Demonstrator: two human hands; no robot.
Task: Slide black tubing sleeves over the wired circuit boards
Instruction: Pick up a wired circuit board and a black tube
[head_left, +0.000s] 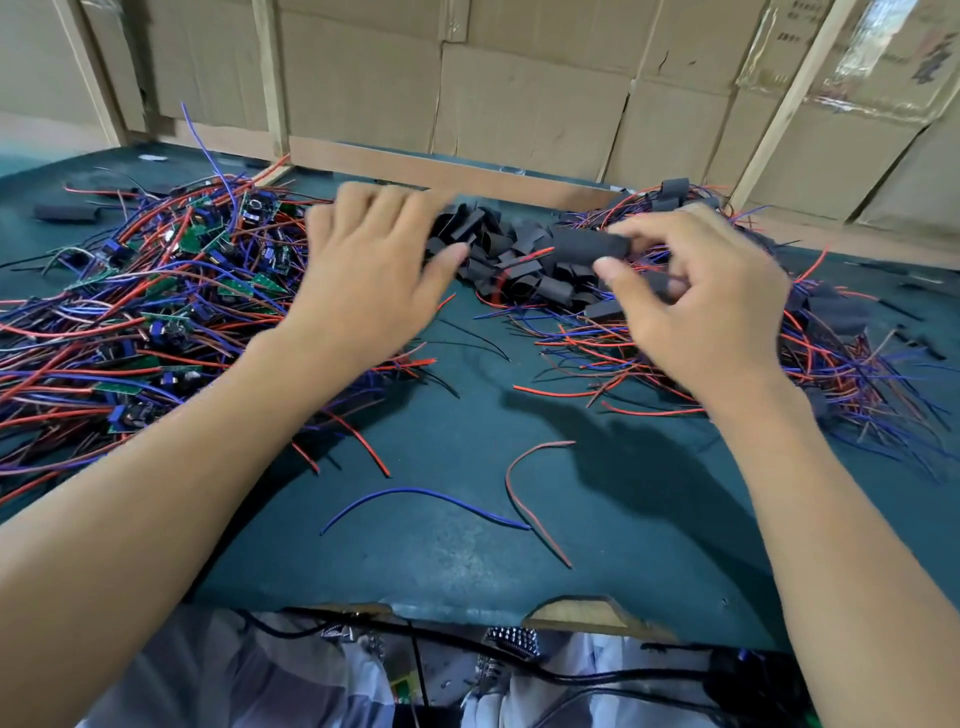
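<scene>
A heap of green circuit boards (182, 244) with red and blue wires covers the left of the dark green table (467, 519). Loose black tubing sleeves (514, 260) are piled at the back middle. My left hand (363, 270) hovers over the left edge of that sleeve pile, fingers spread and holding nothing; it is blurred. My right hand (706, 301) pinches a sleeved board (587, 244) between fingers and thumb, just above the pile. Boards with sleeves on them (831, 322) lie in a heap at the right.
Loose red (530, 499) and blue (415, 493) wires lie on the table in front. A single sleeve (65, 212) lies at the far left. Cardboard walls and wooden posts close off the back. The table's front edge (467, 605) is chipped.
</scene>
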